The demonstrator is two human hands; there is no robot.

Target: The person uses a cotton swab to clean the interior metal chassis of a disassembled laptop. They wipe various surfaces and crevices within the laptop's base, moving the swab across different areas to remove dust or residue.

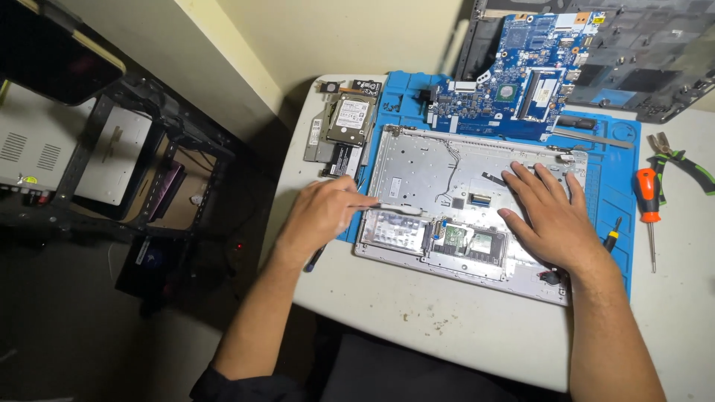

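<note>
Head view: left hand [320, 216] is gripping a thin tool [398, 209], prying at the laptop shell [417, 167] while right hand [547, 216] is pressing flat, open; gentle leverage probably comes next.

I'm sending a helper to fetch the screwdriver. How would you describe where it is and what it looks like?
Start at the blue work mat under the opened laptop shell. Just off the mat's right edge, on the white table, lies the screwdriver. Its orange handle sets it apart from the green-handled pliers beside it.
</note>
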